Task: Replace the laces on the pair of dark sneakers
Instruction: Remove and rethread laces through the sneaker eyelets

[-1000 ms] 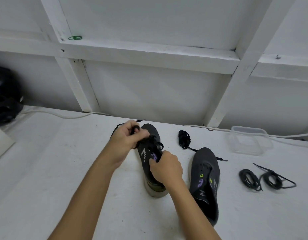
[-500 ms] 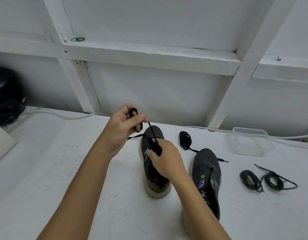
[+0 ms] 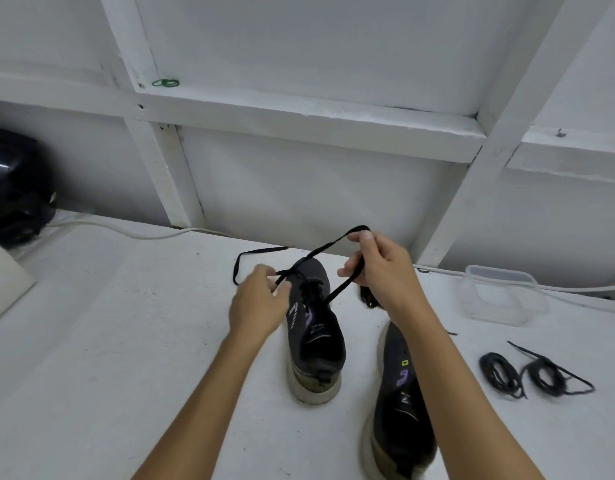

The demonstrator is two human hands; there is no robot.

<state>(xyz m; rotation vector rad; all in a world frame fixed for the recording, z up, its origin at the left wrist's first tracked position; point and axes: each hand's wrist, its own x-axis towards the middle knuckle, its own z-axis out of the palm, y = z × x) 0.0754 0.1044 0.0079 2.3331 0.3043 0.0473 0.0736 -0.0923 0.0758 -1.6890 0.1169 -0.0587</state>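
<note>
Two dark sneakers with pale soles stand on the white table, heels toward me. The left sneaker (image 3: pixel 314 337) has a black lace (image 3: pixel 333 247) threaded in its eyelets. My right hand (image 3: pixel 382 268) pinches a loop of that lace and holds it raised above the toe. My left hand (image 3: pixel 259 303) grips the lace's other strand beside the shoe; its free end trails left across the table. The right sneaker (image 3: pixel 399 403) lies partly under my right forearm. Two coiled black laces (image 3: pixel 534 375) rest to the right.
A clear plastic container (image 3: pixel 503 296) sits at the back right. A white cable (image 3: pixel 126 232) runs along the wall. A black helmet-like object (image 3: pixel 15 188) stands far left. Another bunched black lace (image 3: pixel 368 299) lies behind my right hand.
My right hand rose from the shoe's tongue and pulled a lace loop up to the right. My left hand dropped from above the toe to the shoe's left side.
</note>
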